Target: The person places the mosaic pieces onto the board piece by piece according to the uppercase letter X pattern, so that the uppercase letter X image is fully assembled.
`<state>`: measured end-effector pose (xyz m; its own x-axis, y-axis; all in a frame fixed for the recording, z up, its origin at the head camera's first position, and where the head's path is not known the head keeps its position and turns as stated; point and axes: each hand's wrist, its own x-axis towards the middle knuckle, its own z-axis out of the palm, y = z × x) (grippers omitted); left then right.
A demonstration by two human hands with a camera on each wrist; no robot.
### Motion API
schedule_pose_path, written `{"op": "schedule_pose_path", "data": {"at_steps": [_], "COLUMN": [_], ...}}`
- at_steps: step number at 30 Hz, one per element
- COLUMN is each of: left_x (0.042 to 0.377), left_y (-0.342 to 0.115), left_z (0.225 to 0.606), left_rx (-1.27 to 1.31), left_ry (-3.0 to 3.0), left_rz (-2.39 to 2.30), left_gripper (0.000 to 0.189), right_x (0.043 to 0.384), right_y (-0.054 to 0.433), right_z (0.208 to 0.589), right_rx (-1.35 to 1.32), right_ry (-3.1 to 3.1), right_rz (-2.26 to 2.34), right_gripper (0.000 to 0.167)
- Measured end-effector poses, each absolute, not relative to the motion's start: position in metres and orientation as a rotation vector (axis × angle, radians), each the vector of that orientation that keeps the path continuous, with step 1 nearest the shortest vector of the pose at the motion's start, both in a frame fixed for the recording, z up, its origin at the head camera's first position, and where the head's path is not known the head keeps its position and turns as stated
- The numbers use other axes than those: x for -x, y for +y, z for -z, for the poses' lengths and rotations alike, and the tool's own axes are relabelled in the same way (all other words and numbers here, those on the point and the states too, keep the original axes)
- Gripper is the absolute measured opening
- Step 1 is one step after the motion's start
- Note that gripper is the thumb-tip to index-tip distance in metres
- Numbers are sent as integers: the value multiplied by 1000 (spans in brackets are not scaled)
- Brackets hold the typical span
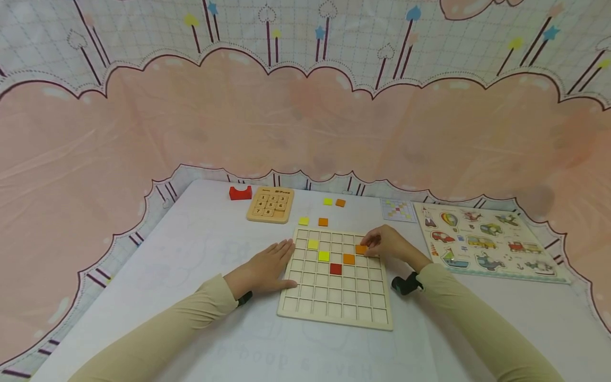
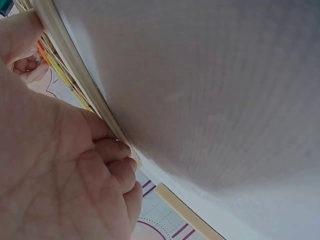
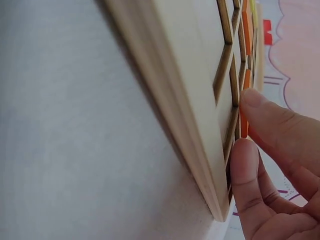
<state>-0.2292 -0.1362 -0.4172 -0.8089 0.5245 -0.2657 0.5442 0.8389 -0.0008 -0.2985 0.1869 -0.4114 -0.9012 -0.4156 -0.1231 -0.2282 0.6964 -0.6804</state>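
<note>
A pale wooden grid board (image 1: 329, 302) lies on the white table. In its cells, two yellow tiles (image 1: 323, 256), a red tile (image 1: 335, 269) and an orange tile (image 1: 349, 259) form diagonals. At the upper right of the grid, my right hand (image 1: 389, 244) pinches another orange tile (image 1: 360, 249) between thumb and finger; the right wrist view has this orange tile (image 3: 244, 120) at the cell edges. My left hand (image 1: 262, 269) lies flat with straight fingers along the board's left side, its thumb touching the edge.
Beyond the board lie loose yellow tiles (image 1: 304, 221) and orange tiles (image 1: 323, 222). Farther left are a wooden number puzzle (image 1: 270, 218) and a red block (image 1: 240, 194). A small pattern card (image 1: 398, 210) and a vehicle picture board (image 1: 491, 254) lie at the right.
</note>
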Motion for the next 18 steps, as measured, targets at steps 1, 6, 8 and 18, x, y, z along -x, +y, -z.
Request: {"op": "schedule_pose_path", "data": {"at_steps": [1, 6, 8, 18], "left_x": [229, 228, 228, 228], "left_y": [-136, -136, -136, -136], "left_z": [417, 417, 417, 417], "left_rx": [-817, -813, -810, -817], "left_ry": [2764, 2763, 2762, 2766], "left_rz": [113, 108, 115, 103], "left_gripper": [94, 94, 94, 93], "right_x": [298, 298, 297, 297], "right_y": [187, 188, 189, 189], "right_z": [411, 411, 410, 408], "right_rx": [510, 507, 507, 545], "right_ry": [2640, 2627, 2619, 2603], "right_rz": [1004, 999, 1009, 1032], "right_gripper": [19, 21, 20, 16]}}
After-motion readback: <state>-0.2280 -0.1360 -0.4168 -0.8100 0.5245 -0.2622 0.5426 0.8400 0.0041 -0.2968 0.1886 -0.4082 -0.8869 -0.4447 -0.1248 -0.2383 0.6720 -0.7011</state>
